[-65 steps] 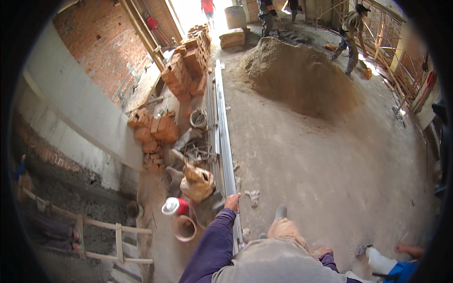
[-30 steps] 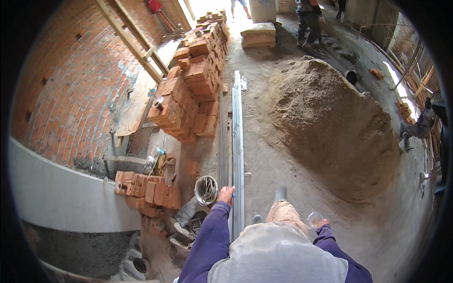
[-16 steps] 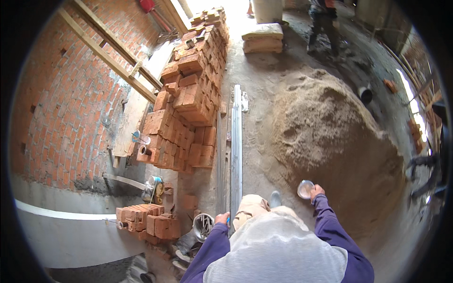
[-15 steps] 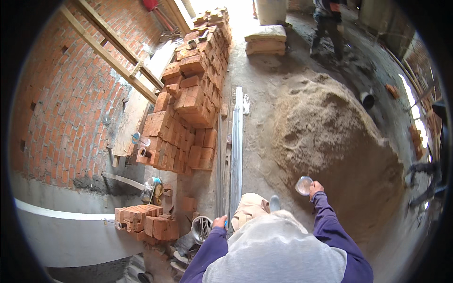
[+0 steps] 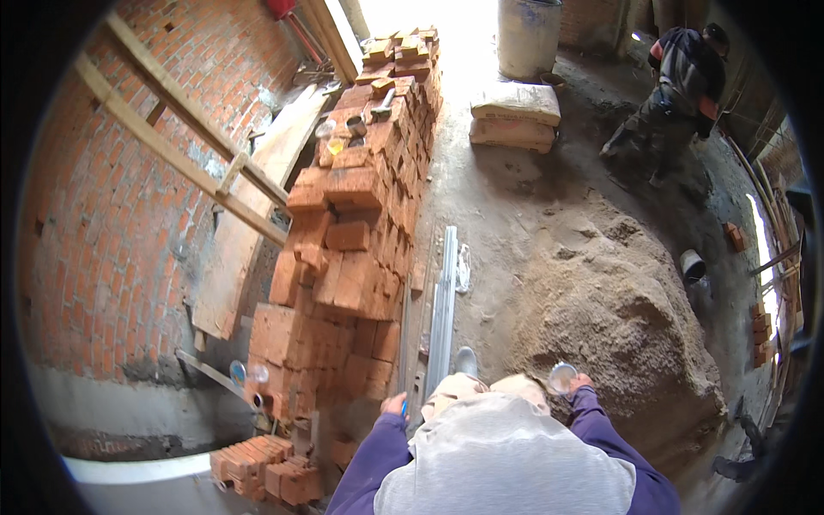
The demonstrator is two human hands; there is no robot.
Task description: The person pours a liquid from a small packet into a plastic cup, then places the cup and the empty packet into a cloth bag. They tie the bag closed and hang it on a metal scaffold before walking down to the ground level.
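My right hand [image 5: 582,383] is closed on a clear plastic cup [image 5: 562,378], held out beside the sand pile [image 5: 614,300]. I cannot make out what is inside the cup. Low on the other side, my left hand [image 5: 394,404] is closed around something small and blue, mostly hidden by the fingers. Long metal bars [image 5: 444,300] lie on the ground just beyond that hand. One shoe [image 5: 466,360] shows ahead of my body.
A tall brick stack [image 5: 352,249] runs along the left, with cups and a hammer-like tool on top. Cement-type bags [image 5: 515,116] lie ahead by a large drum [image 5: 528,39]. A co-worker [image 5: 682,81] bends at the far right. A bucket [image 5: 692,264] lies beyond the sand.
The view has tilted up and shifted, so the bricks, bags and sand sit lower. More of the co-worker shows. The cup stays in my right hand, drawn nearer my body.
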